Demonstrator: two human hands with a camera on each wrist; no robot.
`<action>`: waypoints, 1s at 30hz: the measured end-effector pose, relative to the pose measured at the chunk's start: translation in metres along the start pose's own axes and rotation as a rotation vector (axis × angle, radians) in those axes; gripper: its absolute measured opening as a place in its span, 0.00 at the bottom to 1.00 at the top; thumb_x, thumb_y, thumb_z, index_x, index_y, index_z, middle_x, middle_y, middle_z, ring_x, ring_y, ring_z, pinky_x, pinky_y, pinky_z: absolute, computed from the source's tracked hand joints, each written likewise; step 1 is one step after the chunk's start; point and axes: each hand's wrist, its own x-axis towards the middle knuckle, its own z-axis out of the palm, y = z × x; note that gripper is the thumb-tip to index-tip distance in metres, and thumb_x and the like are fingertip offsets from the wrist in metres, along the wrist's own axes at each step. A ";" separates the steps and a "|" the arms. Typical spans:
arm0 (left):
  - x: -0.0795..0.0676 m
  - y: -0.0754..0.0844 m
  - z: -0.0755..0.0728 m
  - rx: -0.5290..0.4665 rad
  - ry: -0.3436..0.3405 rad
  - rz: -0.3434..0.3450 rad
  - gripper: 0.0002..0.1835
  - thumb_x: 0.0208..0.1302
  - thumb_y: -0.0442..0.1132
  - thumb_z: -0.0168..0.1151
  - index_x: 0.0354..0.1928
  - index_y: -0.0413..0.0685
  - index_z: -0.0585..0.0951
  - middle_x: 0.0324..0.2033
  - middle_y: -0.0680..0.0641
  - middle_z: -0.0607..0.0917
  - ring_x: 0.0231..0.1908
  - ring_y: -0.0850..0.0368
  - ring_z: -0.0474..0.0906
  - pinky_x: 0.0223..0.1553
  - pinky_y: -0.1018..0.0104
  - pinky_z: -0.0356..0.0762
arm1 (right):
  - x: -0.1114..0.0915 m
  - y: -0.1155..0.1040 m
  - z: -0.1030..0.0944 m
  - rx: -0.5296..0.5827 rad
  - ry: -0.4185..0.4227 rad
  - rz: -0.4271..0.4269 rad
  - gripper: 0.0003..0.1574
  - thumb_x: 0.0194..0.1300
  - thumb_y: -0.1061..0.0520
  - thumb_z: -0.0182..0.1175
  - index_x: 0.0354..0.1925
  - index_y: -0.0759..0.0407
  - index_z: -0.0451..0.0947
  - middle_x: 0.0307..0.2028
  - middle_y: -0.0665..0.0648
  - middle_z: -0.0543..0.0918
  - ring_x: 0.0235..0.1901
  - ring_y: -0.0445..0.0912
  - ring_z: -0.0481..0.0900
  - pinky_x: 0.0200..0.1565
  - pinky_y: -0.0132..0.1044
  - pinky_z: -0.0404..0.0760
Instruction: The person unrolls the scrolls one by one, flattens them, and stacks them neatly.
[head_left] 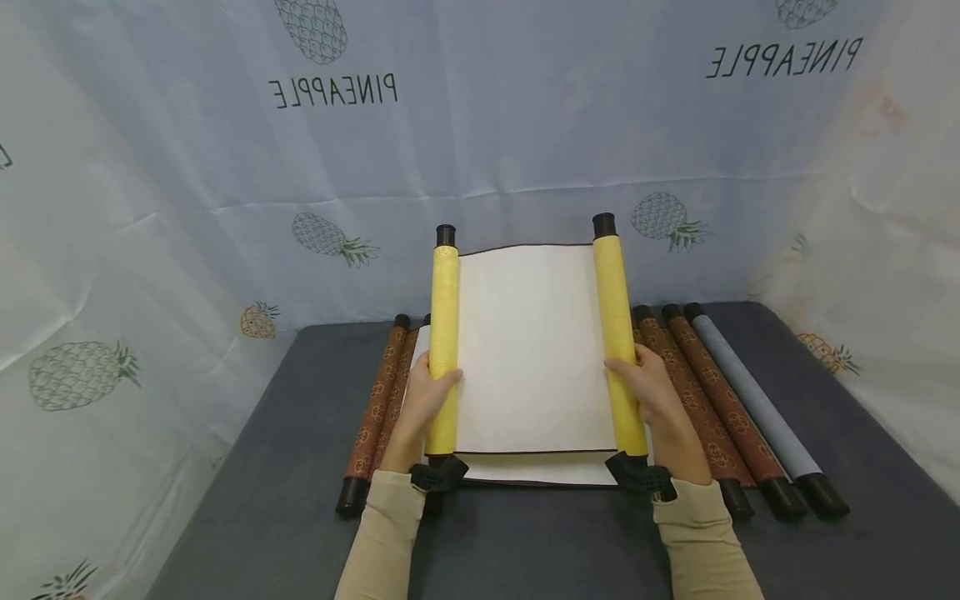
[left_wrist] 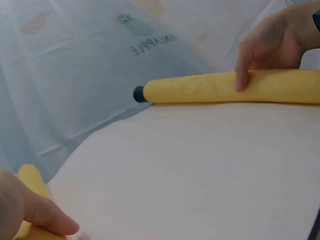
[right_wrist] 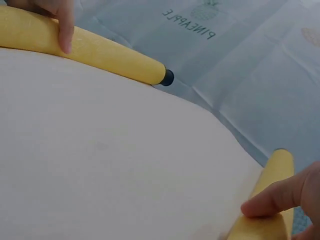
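A yellow scroll hangs partly unrolled between my two hands, its blank white sheet [head_left: 534,350] spanning two yellow rolls with dark end knobs. My left hand [head_left: 427,396] grips the left roll [head_left: 445,308], thumb on its inner side. Around the right roll [head_left: 613,292] my right hand [head_left: 652,383] is curled, also with the thumb toward the sheet. In the left wrist view, the right hand [left_wrist: 277,42] holds the far roll [left_wrist: 195,89]. The right wrist view has the left hand's finger over the other roll [right_wrist: 110,55]. The scroll is raised and tilted up over the table.
Beneath the yellow scroll, another white sheet [head_left: 536,472] shows at its lower edge. Brown patterned rolls lie left [head_left: 377,408] and right [head_left: 731,400] on the dark table [head_left: 540,550]. A grey-blue roll [head_left: 753,392] lies farther right. Pineapple-print curtain [head_left: 510,125] surrounds the table.
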 end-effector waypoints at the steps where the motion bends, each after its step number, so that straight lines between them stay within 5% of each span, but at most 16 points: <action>1: 0.000 0.000 0.002 0.000 0.006 -0.002 0.30 0.62 0.36 0.57 0.65 0.34 0.63 0.48 0.34 0.76 0.39 0.50 0.75 0.36 0.66 0.73 | 0.001 -0.001 0.001 0.015 0.011 0.017 0.39 0.70 0.52 0.49 0.72 0.67 0.50 0.54 0.66 0.70 0.41 0.47 0.72 0.40 0.36 0.73; 5: -0.001 -0.001 0.006 -0.010 0.039 0.003 0.30 0.62 0.38 0.59 0.64 0.35 0.65 0.47 0.35 0.76 0.37 0.51 0.76 0.34 0.67 0.74 | 0.003 -0.001 0.006 0.036 0.056 0.059 0.40 0.68 0.52 0.50 0.71 0.68 0.52 0.50 0.62 0.69 0.38 0.45 0.71 0.37 0.34 0.72; 14: -0.004 0.002 0.002 0.017 0.049 0.019 0.38 0.52 0.44 0.72 0.63 0.38 0.66 0.48 0.37 0.77 0.40 0.50 0.76 0.37 0.65 0.75 | 0.005 0.002 0.004 0.011 0.095 0.064 0.53 0.61 0.48 0.64 0.73 0.66 0.48 0.60 0.66 0.66 0.48 0.51 0.71 0.44 0.37 0.72; 20: -0.002 0.001 -0.003 0.019 0.054 -0.010 0.42 0.53 0.42 0.71 0.67 0.39 0.62 0.51 0.36 0.76 0.42 0.49 0.76 0.37 0.65 0.75 | 0.005 0.004 0.000 -0.018 0.100 0.057 0.48 0.63 0.51 0.61 0.70 0.69 0.51 0.54 0.65 0.69 0.43 0.49 0.71 0.41 0.37 0.72; 30: -0.001 -0.002 -0.008 0.031 0.037 -0.020 0.27 0.57 0.38 0.64 0.57 0.34 0.71 0.43 0.36 0.78 0.36 0.52 0.76 0.33 0.67 0.73 | 0.003 0.004 -0.004 0.014 0.107 0.078 0.43 0.63 0.54 0.58 0.70 0.68 0.53 0.49 0.62 0.70 0.41 0.48 0.69 0.40 0.37 0.70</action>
